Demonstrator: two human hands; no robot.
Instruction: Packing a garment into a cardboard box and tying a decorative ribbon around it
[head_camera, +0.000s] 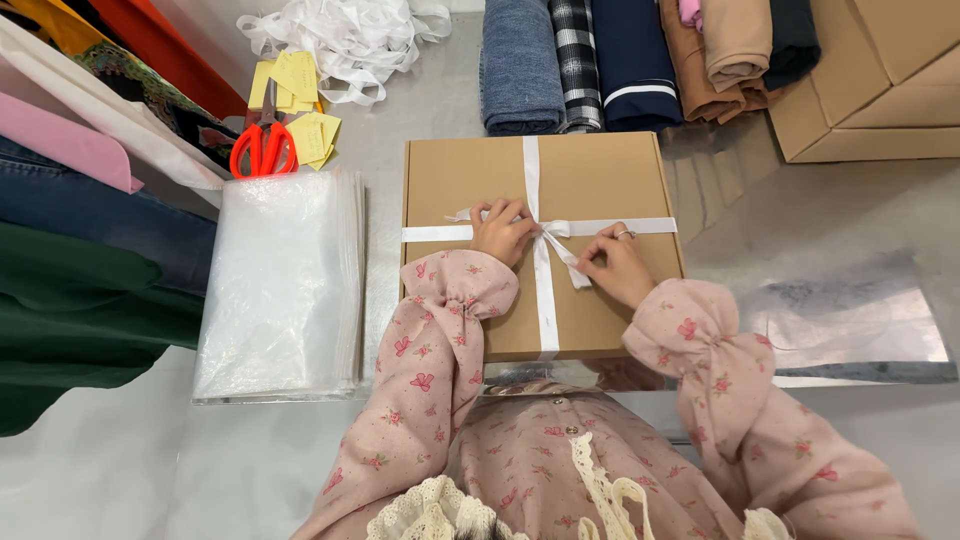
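Note:
A flat brown cardboard box (600, 180) lies on the grey table in front of me, crossed by a white ribbon (531, 165) that meets in a knot near the middle. My left hand (500, 232) pinches the ribbon just left of the knot. My right hand (618, 264), a ring on one finger, pinches a loose ribbon end just right of the knot. Pink flowered sleeves cover both arms.
A stack of clear plastic bags (280, 285) lies left of the box. Red-handled scissors (262, 140) and yellow paper slips (300, 85) sit behind it, beside a heap of white ribbon (345, 40). Folded clothes (625, 60) line the back; cardboard boxes (880, 80) stand right; garments (80, 250) pile left.

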